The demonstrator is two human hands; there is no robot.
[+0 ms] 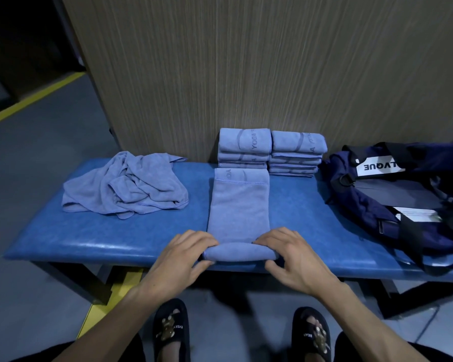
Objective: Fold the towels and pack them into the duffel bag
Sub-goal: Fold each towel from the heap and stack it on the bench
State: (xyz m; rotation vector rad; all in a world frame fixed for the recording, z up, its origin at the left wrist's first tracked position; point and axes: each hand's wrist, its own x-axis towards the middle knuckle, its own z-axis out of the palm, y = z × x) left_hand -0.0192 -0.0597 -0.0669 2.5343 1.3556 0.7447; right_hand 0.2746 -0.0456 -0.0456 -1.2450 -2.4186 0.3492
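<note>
You're sitting at the bench (89,239), slippers (171,329) on the floor below, both hands working the near end of the long towel strip (238,205). Left hand (183,254) is gripping the left end of the rolled-over part, fingers curling over the top, thumb underneath. Right hand (288,254) is doing the same on the right end, fingers on top of the fold, thumb tucking under near the bench edge. Neither hand is spread flat; both are wrapping cloth.

Step in hand, as I'm reading it: you're folding or rolling this strip from the near end toward the far end. Only the first turn is made; most of the strip is lying flat, running away from you, its far hem touching the front of the folded stacks.

Next move is likely calling for pushing the fold forward evenly with both hands, keeping the edges square so the bundle is matching the finished ones. Watch the soft cloth skewing if one hand is leading.

Further back: crumpled towels (126,184) are sitting in a heap on the left of the bench, well apart from your hands, not yet folded. Two folded stacks (270,152) are standing side by side at the back against the wood-grain panel (246,61). The duffel bag (392,194) is lying at the right end of the bench, dark navy, looking open on top; can't tell if any towel is inside. Packing looks not yet started.
</note>
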